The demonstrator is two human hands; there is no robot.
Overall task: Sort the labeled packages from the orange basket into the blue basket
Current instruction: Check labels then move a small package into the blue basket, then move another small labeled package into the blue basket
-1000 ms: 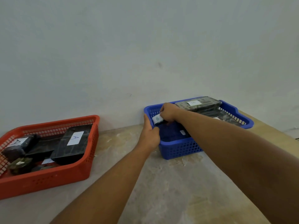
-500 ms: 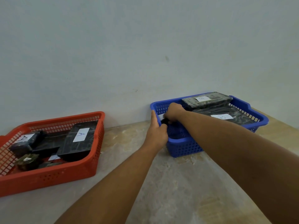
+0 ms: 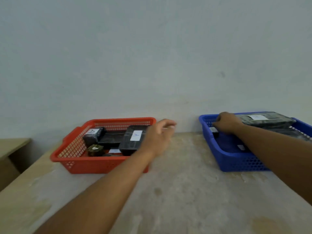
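While both baskets sit on the worn table (image 3: pixel 177 191) against the wall, the orange basket (image 3: pixel 94 163) is seen holding 2 black packages with white "A" labels: a small one (image 3: pixel 93 135) at the back left and a bigger flat one (image 3: pixel 132 140) on the right. A flat black tray (image 3: pixel 109 140) is wedged between them, and a small olive wrapped package (image 3: pixel 95 149) is parked in front. Over in the blue basket (image 3: pixel 236 164), a large labeled package (image 3: pixel 266 119) is stacked at the back. A small dark package (image 3: pixel 214 130) is pinched by the right hand (image 3: pixel 227 122) at that basket's back left corner. The left hand (image 3: pixel 158 137) is held empty, fingers loosely spread, just over the orange basket's right edge.
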